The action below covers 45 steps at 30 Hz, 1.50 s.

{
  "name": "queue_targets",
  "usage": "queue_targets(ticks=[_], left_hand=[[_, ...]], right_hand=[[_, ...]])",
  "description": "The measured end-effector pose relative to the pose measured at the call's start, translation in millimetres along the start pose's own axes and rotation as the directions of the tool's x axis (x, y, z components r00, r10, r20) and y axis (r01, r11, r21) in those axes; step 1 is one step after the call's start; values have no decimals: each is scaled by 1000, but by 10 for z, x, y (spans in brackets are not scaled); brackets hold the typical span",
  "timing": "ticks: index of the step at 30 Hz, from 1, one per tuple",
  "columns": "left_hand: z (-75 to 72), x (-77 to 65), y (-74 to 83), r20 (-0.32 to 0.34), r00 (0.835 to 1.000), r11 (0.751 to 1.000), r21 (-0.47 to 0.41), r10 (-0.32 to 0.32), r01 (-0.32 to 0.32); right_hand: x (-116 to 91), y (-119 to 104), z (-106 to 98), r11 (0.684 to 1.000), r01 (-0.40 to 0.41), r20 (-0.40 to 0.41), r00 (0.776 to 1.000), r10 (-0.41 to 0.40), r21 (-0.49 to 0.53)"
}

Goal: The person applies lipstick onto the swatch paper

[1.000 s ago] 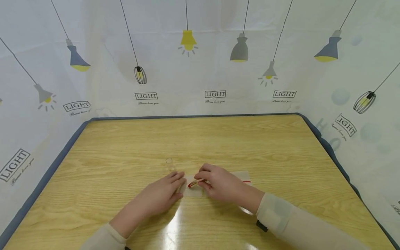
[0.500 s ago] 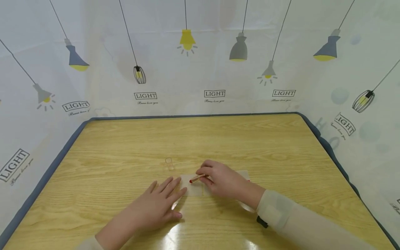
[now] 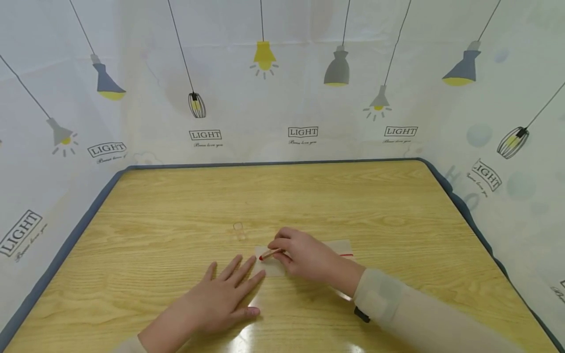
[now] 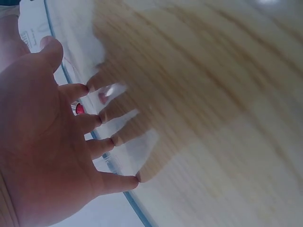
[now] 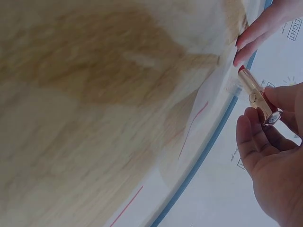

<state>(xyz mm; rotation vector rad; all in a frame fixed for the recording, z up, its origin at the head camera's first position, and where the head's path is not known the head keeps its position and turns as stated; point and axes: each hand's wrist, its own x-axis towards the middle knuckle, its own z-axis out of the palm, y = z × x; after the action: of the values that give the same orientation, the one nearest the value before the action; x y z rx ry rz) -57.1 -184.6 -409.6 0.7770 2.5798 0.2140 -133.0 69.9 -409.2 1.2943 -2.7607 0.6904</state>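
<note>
My right hand [image 3: 304, 255] pinches a lipstick [image 5: 252, 84] with a gold tube and a red tip between thumb and fingers. In the head view the tip points left, over the left end of a pale paper strip [image 3: 275, 268]. Whether the tip touches the paper cannot be made out. A red line [image 3: 347, 255] shows on the strip right of that hand, which hides the middle of the paper. Spread flat, my left hand [image 3: 220, 299] rests its fingertips on the table and at the strip's left edge.
A small clear object [image 3: 239, 231], perhaps a cap, lies on the table behind the left hand. The wood-grain table [image 3: 176, 211] has a blue edge [image 3: 273, 163]. Pale sheeting printed with lamps [image 3: 304, 98] surrounds it.
My left hand has drawn back toward me and spread its fingers. The right hand has shifted with the lipstick, slightly rightward, then back to the left.
</note>
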Motion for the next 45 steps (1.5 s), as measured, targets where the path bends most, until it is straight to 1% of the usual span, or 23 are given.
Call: queue_targets(ticks=[10,14,20,30,33,40,45], left_hand=[[-3,-33,8,-19,999,999,39,25,-25],[1,-35,10,-20,999,999,35,27,-26],[10,-25,6,-15,1000,999,27,24,-23],[8,-27,7,-15,1000,999,36,15,-14],[12,-24,8,-16,1000,999,33,16,-16],[16,-18,5,-17,1000,1000,26,15,-14],[19,-13,3,-16,1000,1000,18,11,-10]], right_hand=[[12,-16,47,999,-9,31,999,10,-34],[11,-9,59,999,-1,34,999,2,-32],[29,-31,61,999,-14,51,999,16,-39],[41,-81,38,998,-10,66,998,14,-61],[27,-77,19,998,-20,69,997,23,-54],[-53,-28,-54,997,-74,85,994,75,-20],[-134,36,-95,997,-81,75,994,82,-10]])
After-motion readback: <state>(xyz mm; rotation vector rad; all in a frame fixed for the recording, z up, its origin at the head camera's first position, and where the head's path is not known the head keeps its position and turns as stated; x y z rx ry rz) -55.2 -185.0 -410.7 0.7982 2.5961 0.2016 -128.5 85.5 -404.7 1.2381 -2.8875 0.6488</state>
